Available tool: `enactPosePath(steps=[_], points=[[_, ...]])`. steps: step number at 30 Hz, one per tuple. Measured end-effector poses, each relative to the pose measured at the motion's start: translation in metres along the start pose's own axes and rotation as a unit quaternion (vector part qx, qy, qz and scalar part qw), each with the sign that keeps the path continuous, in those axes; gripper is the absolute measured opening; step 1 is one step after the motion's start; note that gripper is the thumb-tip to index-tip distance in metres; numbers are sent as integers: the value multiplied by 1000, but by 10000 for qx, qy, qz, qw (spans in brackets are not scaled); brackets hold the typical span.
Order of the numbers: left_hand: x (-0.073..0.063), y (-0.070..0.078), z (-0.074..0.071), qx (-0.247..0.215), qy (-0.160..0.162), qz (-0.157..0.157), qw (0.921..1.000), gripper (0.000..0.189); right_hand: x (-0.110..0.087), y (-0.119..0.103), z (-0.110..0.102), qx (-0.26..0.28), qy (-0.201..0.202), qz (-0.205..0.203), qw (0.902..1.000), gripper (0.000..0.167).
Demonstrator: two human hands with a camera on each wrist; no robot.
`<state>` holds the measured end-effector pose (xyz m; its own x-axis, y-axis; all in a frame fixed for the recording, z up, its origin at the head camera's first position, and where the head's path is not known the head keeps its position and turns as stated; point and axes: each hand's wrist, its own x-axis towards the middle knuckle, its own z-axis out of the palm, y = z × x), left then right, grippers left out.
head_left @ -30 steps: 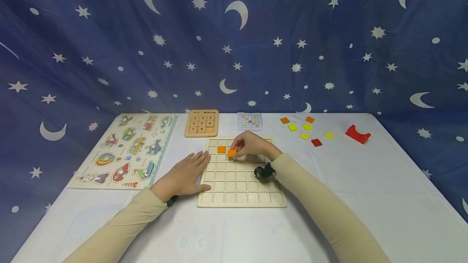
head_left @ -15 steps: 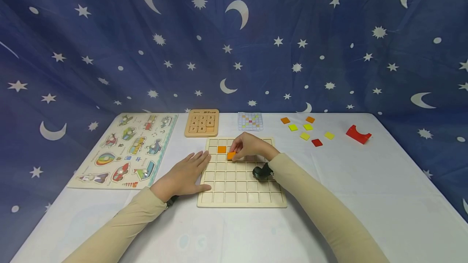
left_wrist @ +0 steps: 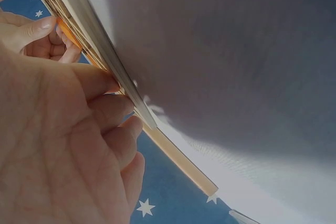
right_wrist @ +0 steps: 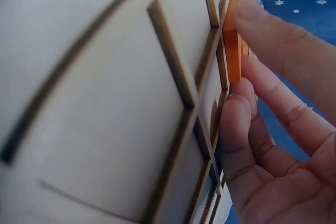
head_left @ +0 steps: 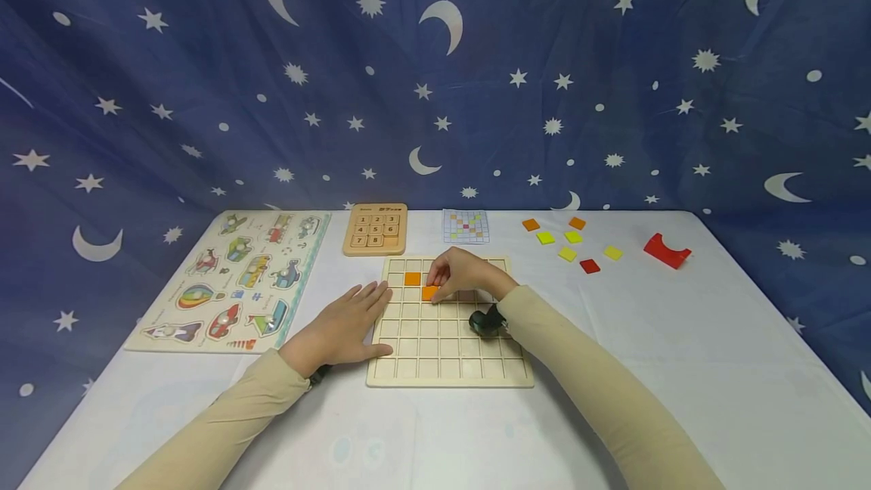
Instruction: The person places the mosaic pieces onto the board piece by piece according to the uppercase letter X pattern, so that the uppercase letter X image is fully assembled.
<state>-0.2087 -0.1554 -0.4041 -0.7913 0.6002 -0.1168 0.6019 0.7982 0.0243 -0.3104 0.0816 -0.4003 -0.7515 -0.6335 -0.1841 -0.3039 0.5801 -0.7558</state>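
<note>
A pale wooden grid board (head_left: 449,369) lies on the table in front of the person. Between thumb and fingers, the right hand (head_left: 466,272) pinches an orange square tile (head_left: 429,293) at a cell near the board's upper left. The right wrist view shows this orange tile (right_wrist: 232,45) standing a little proud of the grid ridges, the thumb on its edge. Another orange tile (head_left: 412,278) sits in a cell just up and left of it. Spread out flat, the left hand (head_left: 345,324) rests along the board's left edge, fingertips and thumb touching the rim.
Behind the board are a number slide puzzle (head_left: 376,230) and a printed grid card (head_left: 466,226). A picture puzzle board (head_left: 231,278) lies at left. Loose yellow tiles (head_left: 567,253), orange tiles (head_left: 531,224), a red tile (head_left: 590,266) and a red curved piece (head_left: 667,250) lie at right.
The right hand has brought the orange tile slightly down and left, lower toward the cell. The left hand has stayed in place at the board's edge.
</note>
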Motion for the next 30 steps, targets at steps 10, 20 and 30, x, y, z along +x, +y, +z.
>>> enactPosePath(steps=[10, 20, 30], points=[[0, -1, 1, -1, 30, 34, 10000, 87, -3, 6, -8, 374, -308, -71, 9988, 21], [-1, 0, 0, -15, 23, 11, 10000, 87, 1, 3, -6, -40, -192, -240, 9995, 14], [-1, 0, 0, -33, -9, 22, 10000, 87, 0, 1, -6, 22, -145, -109, 9998, 14]])
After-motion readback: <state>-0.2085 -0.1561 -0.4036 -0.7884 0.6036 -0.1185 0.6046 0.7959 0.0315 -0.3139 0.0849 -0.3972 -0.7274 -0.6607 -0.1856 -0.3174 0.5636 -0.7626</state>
